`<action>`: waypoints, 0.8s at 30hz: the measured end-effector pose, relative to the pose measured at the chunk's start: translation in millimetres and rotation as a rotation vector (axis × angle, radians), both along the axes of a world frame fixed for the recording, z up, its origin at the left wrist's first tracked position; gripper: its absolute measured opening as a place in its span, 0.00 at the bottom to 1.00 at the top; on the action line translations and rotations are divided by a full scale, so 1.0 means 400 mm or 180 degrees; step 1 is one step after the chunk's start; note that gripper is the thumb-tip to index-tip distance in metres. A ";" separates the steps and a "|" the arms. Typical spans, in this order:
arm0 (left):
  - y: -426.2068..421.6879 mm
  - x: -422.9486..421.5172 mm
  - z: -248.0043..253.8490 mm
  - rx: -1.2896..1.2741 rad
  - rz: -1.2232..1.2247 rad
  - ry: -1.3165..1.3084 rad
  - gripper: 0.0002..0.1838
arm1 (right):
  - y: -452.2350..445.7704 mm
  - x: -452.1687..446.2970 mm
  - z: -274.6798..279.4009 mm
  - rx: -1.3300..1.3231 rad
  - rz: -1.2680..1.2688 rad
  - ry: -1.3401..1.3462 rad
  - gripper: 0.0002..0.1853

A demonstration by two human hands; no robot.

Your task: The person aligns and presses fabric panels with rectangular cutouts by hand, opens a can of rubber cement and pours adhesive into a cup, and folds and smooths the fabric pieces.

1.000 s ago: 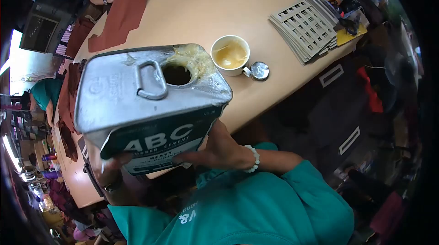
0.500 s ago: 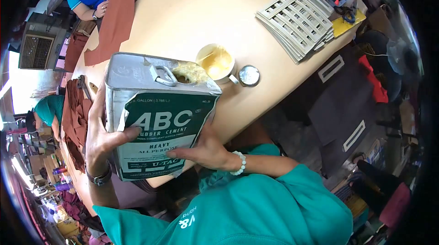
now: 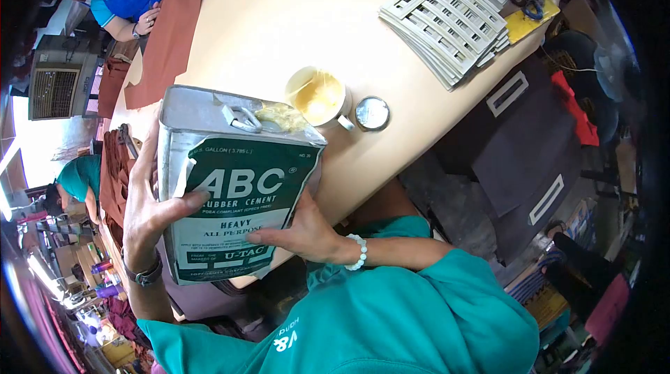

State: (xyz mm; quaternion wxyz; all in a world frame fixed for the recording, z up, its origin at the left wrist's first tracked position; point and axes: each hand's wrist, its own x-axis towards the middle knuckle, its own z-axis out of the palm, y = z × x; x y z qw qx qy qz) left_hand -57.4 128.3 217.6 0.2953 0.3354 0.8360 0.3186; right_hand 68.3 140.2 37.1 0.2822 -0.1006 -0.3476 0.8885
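The desk (image 3: 363, 39) bears a white mug (image 3: 340, 110), a round lid (image 3: 373, 113) beside it, slotted panels (image 3: 447, 21) to the mug's right, reddish-brown cloth (image 3: 169, 46) to its left.

Pretty busy workroom tbh. Big pale wood-look desk (image 3: 412, 112) takes up the middle, with a washed-out patch of glare across its top. Over on the left there's a really bright window (image 3: 33, 129), and just above it in the view a boxy grey unit (image 3: 56, 91) with a slatted grille, kinda like an air con. Lower left, a lit strip light (image 3: 45, 280). Floor (image 3: 436, 199) past the desk edge is grey and pretty dim.
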 end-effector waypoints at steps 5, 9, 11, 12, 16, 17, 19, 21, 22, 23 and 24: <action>0.012 0.010 -0.003 0.0095 0.0014 0.0013 0.57 | -0.001 -0.008 -0.008 -0.0056 -0.0007 -0.0005 0.43; 0.022 0.005 -0.003 0.0033 -0.0041 0.0034 0.58 | 0.008 -0.007 0.005 -0.0155 -0.0005 0.0053 0.42; 0.025 0.003 0.000 -0.0026 -0.0056 0.0028 0.58 | 0.011 -0.006 0.007 -0.0185 0.0011 0.0052 0.42; 0.027 0.002 0.000 -0.0060 -0.0064 0.0024 0.58 | 0.010 -0.008 0.007 -0.0246 0.0014 0.0071 0.44; 0.031 -0.020 -0.003 -0.0084 -0.0195 0.0041 0.58 | 0.005 -0.015 0.011 -0.0407 0.0014 0.0158 0.48; 0.036 -0.014 0.001 -0.0091 -0.0158 0.0033 0.58 | 0.005 -0.014 0.014 -0.0428 0.0011 0.0182 0.47; 0.046 -0.001 0.008 -0.0113 -0.0080 0.0073 0.58 | 0.015 -0.010 0.024 -0.0442 0.0097 0.0187 0.47; 0.055 0.012 0.014 -0.0152 0.0004 0.0168 0.58 | 0.017 -0.009 0.025 -0.0479 0.0127 0.0199 0.47; 0.055 0.009 0.014 -0.0177 -0.0030 0.0198 0.57 | 0.013 -0.011 0.023 -0.0508 0.0113 0.0209 0.47; 0.054 0.004 0.015 -0.0202 -0.0064 0.0229 0.57 | 0.011 -0.014 0.020 -0.0538 0.0098 0.0221 0.47; 0.055 0.001 0.015 -0.0228 -0.0099 0.0260 0.57 | 0.010 -0.017 0.017 -0.0471 0.0065 0.0211 0.47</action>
